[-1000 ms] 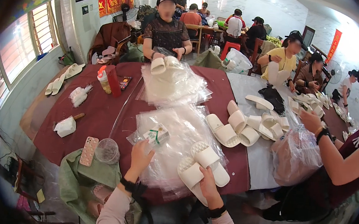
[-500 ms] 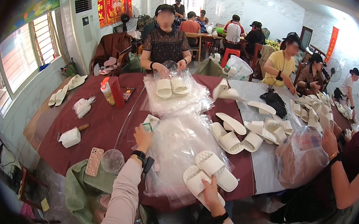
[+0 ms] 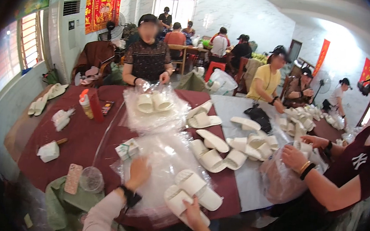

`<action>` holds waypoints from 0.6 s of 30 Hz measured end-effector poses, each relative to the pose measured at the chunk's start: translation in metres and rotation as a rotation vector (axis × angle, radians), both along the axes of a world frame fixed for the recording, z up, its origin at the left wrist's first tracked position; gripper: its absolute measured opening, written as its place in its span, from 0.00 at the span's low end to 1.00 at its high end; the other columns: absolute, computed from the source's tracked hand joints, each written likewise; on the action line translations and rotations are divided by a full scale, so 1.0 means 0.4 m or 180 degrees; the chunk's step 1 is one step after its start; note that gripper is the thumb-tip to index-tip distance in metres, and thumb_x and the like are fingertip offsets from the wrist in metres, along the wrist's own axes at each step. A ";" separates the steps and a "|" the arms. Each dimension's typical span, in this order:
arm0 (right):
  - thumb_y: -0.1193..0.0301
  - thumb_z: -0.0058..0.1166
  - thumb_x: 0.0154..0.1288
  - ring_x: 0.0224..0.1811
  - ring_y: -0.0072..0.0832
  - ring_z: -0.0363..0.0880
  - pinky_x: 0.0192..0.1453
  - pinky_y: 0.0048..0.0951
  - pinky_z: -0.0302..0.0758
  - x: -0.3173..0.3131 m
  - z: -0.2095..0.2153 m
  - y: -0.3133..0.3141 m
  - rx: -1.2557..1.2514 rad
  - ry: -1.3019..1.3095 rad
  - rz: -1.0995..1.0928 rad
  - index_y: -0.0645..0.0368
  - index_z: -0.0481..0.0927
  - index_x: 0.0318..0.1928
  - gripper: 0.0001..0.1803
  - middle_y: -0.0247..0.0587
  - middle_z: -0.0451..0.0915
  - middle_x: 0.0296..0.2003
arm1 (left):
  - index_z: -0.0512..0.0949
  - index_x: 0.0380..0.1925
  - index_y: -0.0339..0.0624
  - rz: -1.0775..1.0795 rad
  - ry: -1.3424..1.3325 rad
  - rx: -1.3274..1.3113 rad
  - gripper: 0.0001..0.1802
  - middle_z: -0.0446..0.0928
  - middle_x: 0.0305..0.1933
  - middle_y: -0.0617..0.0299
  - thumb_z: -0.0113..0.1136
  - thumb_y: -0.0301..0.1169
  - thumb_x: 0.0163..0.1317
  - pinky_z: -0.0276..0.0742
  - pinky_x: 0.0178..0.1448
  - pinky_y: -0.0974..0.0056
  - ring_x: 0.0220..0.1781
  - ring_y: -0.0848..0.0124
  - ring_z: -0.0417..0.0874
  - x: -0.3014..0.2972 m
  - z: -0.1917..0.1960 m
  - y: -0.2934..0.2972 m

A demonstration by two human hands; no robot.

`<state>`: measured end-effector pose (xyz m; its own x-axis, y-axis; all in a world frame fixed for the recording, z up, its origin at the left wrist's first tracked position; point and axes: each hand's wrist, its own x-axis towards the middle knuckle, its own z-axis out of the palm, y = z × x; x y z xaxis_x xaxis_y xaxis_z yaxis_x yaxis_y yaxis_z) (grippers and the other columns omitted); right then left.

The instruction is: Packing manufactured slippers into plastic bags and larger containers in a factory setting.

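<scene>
My right hand (image 3: 194,213) grips a pair of white slide slippers (image 3: 192,183) near the table's front edge, with the thumb over one strap. My left hand (image 3: 140,170) is low over a stack of clear plastic bags (image 3: 160,151); its fingers are smeared by motion. Just beyond that hand, a small white and green box (image 3: 127,148) rests on the left side of the bags. Across the table, another person's hands handle a clear bag by a pair of white slippers (image 3: 154,102) lying on a further pile of bags.
Loose white slippers (image 3: 210,151) lie right of the bags. At the right, a co-worker (image 3: 344,175) handles a plastic bag (image 3: 277,173). On the left are a phone (image 3: 73,178), a clear round tub (image 3: 92,179), a tissue pack (image 3: 49,151) and a red bottle (image 3: 96,109).
My left hand has left the small box and come nearer over the bags. My right hand still holds the slippers. The whole view has swung right.
</scene>
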<state>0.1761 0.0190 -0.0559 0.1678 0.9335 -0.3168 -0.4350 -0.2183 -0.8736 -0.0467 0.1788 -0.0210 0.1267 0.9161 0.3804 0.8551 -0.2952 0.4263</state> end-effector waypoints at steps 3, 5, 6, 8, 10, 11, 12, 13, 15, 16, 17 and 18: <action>0.77 0.49 0.63 0.48 0.29 0.74 0.50 0.29 0.73 0.010 -0.016 0.008 0.0273 0.0430 -0.0182 0.61 0.60 0.60 0.24 0.42 0.72 0.48 | 0.76 0.32 0.45 -0.0888 0.1371 -0.1081 0.11 0.76 0.36 0.54 0.51 0.37 0.55 0.69 0.46 0.49 0.42 0.54 0.75 0.133 0.025 -0.223; 0.76 0.49 0.64 0.47 0.27 0.74 0.49 0.28 0.73 0.013 -0.038 0.009 0.0279 0.0236 -0.0334 0.61 0.63 0.57 0.21 0.41 0.73 0.47 | 0.77 0.38 0.43 -0.0910 0.0702 -0.0511 0.14 0.76 0.44 0.51 0.52 0.38 0.55 0.67 0.52 0.47 0.48 0.50 0.74 0.157 0.001 -0.351; 0.75 0.48 0.64 0.46 0.25 0.74 0.47 0.27 0.73 0.018 -0.050 0.007 0.0245 0.0056 -0.0495 0.61 0.65 0.54 0.18 0.40 0.74 0.45 | 0.77 0.38 0.43 -0.0925 0.0699 -0.0496 0.14 0.76 0.44 0.51 0.52 0.38 0.55 0.67 0.52 0.47 0.48 0.50 0.74 0.168 -0.017 -0.386; 0.73 0.47 0.65 0.42 0.23 0.74 0.46 0.25 0.73 0.014 0.014 -0.024 0.0488 0.0377 -0.0838 0.61 0.71 0.48 0.12 0.39 0.76 0.41 | 0.76 0.47 0.38 -0.0777 0.0721 0.0460 0.20 0.72 0.54 0.45 0.53 0.36 0.56 0.63 0.60 0.47 0.57 0.46 0.71 0.177 -0.051 -0.428; 0.69 0.46 0.65 0.38 0.24 0.76 0.42 0.26 0.74 0.067 0.018 -0.058 0.0320 -0.0314 -0.0912 0.61 0.73 0.45 0.12 0.39 0.77 0.38 | 0.75 0.50 0.41 -0.0739 0.0615 0.0300 0.22 0.68 0.59 0.44 0.54 0.37 0.56 0.62 0.61 0.46 0.60 0.45 0.68 0.188 -0.083 -0.447; 0.68 0.48 0.66 0.36 0.22 0.75 0.41 0.25 0.73 0.090 0.031 -0.081 0.0494 -0.0253 -0.1051 0.62 0.74 0.42 0.10 0.37 0.76 0.36 | 0.74 0.53 0.44 -0.0722 0.0492 0.0117 0.24 0.64 0.63 0.43 0.55 0.38 0.56 0.61 0.62 0.46 0.63 0.44 0.64 0.190 -0.091 -0.451; 0.68 0.50 0.66 0.35 0.20 0.74 0.39 0.23 0.71 0.115 0.039 -0.101 0.0664 -0.0190 -0.1176 0.63 0.74 0.39 0.10 0.35 0.76 0.34 | 0.74 0.53 0.44 -0.0714 0.0505 0.0124 0.24 0.64 0.63 0.43 0.55 0.38 0.56 0.61 0.62 0.46 0.63 0.44 0.64 0.188 -0.096 -0.451; 0.66 0.46 0.66 0.36 0.26 0.77 0.40 0.29 0.75 0.143 0.036 -0.114 0.0346 -0.0063 -0.1246 0.63 0.74 0.41 0.13 0.38 0.77 0.34 | 0.74 0.52 0.48 -0.0785 0.0539 0.0201 0.23 0.65 0.62 0.44 0.56 0.39 0.56 0.61 0.61 0.46 0.63 0.44 0.65 0.184 -0.100 -0.448; 0.63 0.41 0.65 0.38 0.35 0.80 0.43 0.36 0.78 0.228 -0.013 -0.155 0.0005 0.0351 -0.1160 0.65 0.73 0.44 0.18 0.44 0.78 0.36 | 0.75 0.52 0.51 -0.0868 0.0572 0.0290 0.22 0.65 0.62 0.44 0.56 0.39 0.55 0.62 0.60 0.46 0.62 0.44 0.65 0.184 -0.094 -0.442; 0.61 0.39 0.66 0.39 0.37 0.81 0.44 0.38 0.78 0.275 -0.048 -0.174 -0.0029 0.0640 -0.1001 0.66 0.73 0.45 0.19 0.46 0.79 0.37 | 0.76 0.50 0.55 -0.0933 0.0649 0.0277 0.20 0.67 0.60 0.46 0.57 0.39 0.55 0.63 0.59 0.47 0.60 0.46 0.66 0.182 -0.082 -0.436; 0.59 0.36 0.67 0.39 0.37 0.81 0.44 0.39 0.78 0.300 -0.046 -0.203 -0.0327 0.0541 -0.0876 0.66 0.73 0.47 0.23 0.47 0.80 0.38 | 0.77 0.49 0.58 -0.1005 0.0725 0.0260 0.19 0.68 0.58 0.48 0.58 0.39 0.54 0.63 0.58 0.48 0.59 0.48 0.67 0.181 -0.074 -0.429; 0.59 0.39 0.67 0.37 0.33 0.81 0.42 0.35 0.78 0.319 -0.028 -0.234 -0.0330 0.0398 -0.0594 0.65 0.75 0.43 0.20 0.43 0.80 0.36 | 0.77 0.49 0.58 -0.1025 0.0725 0.0262 0.19 0.68 0.58 0.48 0.58 0.39 0.54 0.63 0.58 0.48 0.59 0.48 0.67 0.183 -0.070 -0.421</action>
<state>0.3036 -0.0747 -0.0670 0.2877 0.8515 -0.4383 -0.5794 -0.2096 -0.7876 0.0266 0.0103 -0.0490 0.4918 0.7835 0.3798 0.7832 -0.5887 0.2002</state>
